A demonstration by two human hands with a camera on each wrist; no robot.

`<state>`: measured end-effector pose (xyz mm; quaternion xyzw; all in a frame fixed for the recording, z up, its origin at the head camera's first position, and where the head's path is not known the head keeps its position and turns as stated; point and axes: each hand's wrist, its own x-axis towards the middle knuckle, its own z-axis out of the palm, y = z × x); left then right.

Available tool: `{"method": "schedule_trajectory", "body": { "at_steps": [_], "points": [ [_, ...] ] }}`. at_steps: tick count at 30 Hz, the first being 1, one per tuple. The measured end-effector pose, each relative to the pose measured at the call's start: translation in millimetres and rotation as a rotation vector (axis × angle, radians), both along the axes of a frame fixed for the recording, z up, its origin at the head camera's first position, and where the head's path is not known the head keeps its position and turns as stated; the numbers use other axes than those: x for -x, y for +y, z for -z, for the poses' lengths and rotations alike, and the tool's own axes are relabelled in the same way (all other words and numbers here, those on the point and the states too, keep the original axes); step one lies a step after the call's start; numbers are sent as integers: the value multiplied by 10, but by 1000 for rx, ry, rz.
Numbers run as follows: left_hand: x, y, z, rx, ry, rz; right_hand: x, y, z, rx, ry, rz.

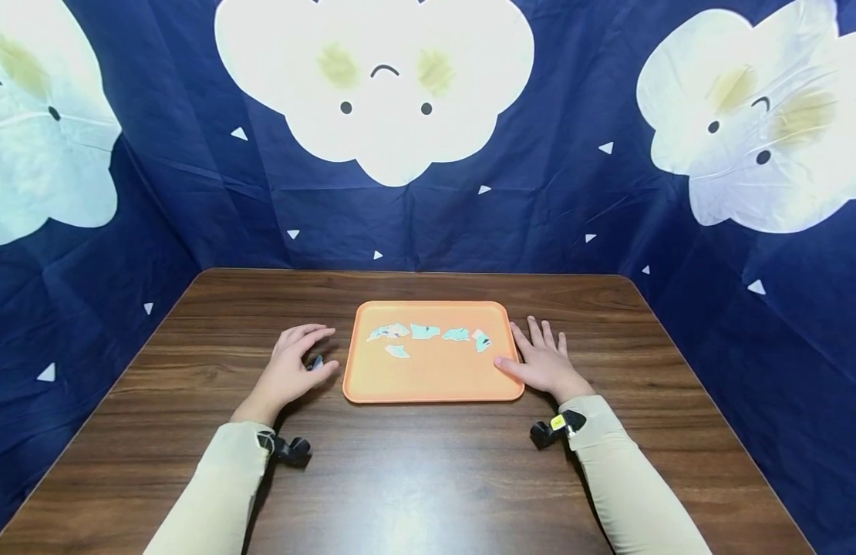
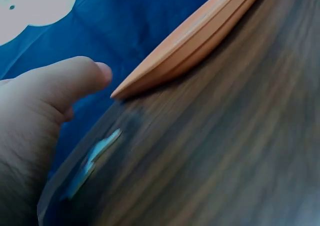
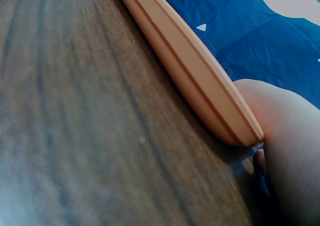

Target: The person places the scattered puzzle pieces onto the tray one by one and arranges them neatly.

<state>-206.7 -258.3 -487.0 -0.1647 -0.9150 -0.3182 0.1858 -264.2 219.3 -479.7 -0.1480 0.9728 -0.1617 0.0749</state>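
An orange tray (image 1: 433, 385) lies on the table with several irregular, flat light-blue pieces on it, among them one piece (image 1: 425, 331) in the upper row and a smaller piece (image 1: 397, 351) lower left. My left hand (image 1: 289, 370) hovers just left of the tray, thumb and fingers apart and gripping nothing. Below it, a loose blue piece (image 2: 92, 163) rests on the table, partly hidden by the hand in the head view. On the tray's right side, my right hand (image 1: 547, 366) has its thumb over the rim and its other fingers spread outside it.
The brown wood-grain table (image 1: 414, 462) extends around the tray. A dark blue cloth (image 1: 456, 223) with white clouds and small triangles hangs behind and at both sides. Each wrist wears a small black camera, such as the left camera (image 1: 294, 451).
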Motion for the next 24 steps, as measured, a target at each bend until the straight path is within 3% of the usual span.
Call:
{"method": "schedule_trajectory", "body": {
  "at_steps": [13, 24],
  "points": [
    [-218, -393, 74, 110, -65, -42, 13, -6, -6, 2, -6, -4],
    [-230, -417, 63, 105, -49, -30, 8, -1, -1, 5, 4, 0]
  ]
}}
